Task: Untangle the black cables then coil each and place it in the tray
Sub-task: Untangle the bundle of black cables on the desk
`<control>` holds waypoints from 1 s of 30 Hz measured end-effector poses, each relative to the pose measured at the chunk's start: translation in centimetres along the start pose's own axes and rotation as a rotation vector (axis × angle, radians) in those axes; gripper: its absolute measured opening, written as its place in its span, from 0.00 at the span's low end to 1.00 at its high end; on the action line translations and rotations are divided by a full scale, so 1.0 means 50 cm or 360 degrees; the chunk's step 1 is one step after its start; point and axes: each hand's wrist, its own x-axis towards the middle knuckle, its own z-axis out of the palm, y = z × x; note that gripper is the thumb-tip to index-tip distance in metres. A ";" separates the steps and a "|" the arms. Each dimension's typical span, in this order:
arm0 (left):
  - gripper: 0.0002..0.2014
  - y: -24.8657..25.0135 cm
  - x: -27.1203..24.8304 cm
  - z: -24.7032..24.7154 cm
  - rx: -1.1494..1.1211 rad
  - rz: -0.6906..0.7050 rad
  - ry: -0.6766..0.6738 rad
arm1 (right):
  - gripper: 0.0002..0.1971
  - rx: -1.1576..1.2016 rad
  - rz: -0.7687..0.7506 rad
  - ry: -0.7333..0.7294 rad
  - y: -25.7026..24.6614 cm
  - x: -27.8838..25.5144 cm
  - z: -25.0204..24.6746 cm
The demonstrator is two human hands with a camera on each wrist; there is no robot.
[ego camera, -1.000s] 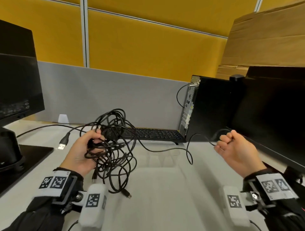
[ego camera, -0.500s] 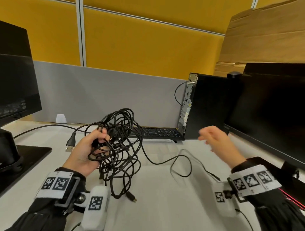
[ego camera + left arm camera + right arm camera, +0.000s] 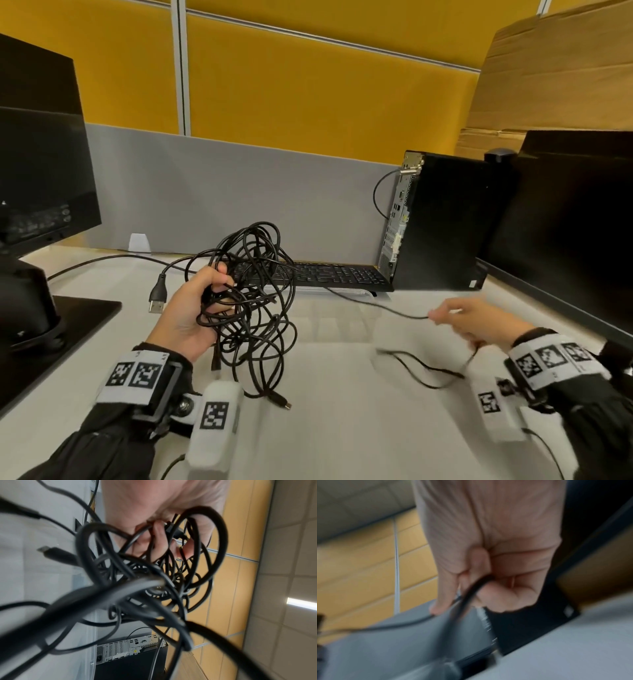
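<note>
The left hand [image 3: 191,315] holds the tangle [image 3: 253,301] of black cables above the left half of the desk [image 3: 342,428], fingers curled through several loops. The tangle hangs clear of the desk, its long axis roughly vertical. A USB plug [image 3: 157,301] sticks out on the hand's left, tip pointing down. A smaller plug [image 3: 282,402] dangles at the tangle's lowest point, tip pointing right.

One strand [image 3: 376,305] leaves the tangle and runs rightward, nearly level, to the right hand [image 3: 472,322], which is blurred. The wrist view shows its fingers closed around the strand [image 3: 469,595]. From that hand the strand's tail [image 3: 421,370] drops and curves back leftward over the desk.

A clear tray [image 3: 342,329] sits mid-desk between the hands, in front of the keyboard [image 3: 329,275].
</note>
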 end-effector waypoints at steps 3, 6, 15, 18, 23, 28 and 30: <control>0.19 -0.002 0.001 0.000 0.0047 0.0013 0.0002 | 0.21 -0.0196 0.0050 0.0374 0.033 0.013 -0.050; 0.16 0.003 -0.005 0.001 -0.0018 0.0026 -0.0077 | 0.20 -0.0514 0.0120 0.0590 0.054 0.015 -0.067; 0.10 -0.009 -0.023 0.011 0.0166 0.0140 -0.0590 | 0.30 -0.0426 -0.0817 -0.0018 -0.171 -0.093 0.102; 0.23 -0.018 -0.025 0.019 0.0096 0.0135 -0.0681 | 0.21 -0.0094 -0.0974 -0.0206 -0.215 -0.111 0.173; 0.41 -0.014 -0.029 0.015 0.0105 0.0006 -0.0934 | 0.06 0.0711 -0.1023 -0.0002 -0.219 -0.104 0.208; 0.30 -0.017 -0.028 0.017 0.0001 -0.0251 -0.1066 | 0.04 0.0443 -0.1193 0.0494 -0.219 -0.081 0.182; 0.23 -0.018 -0.031 0.021 0.0061 -0.0243 -0.1055 | 0.05 0.0385 -0.1236 0.0506 -0.221 -0.073 0.177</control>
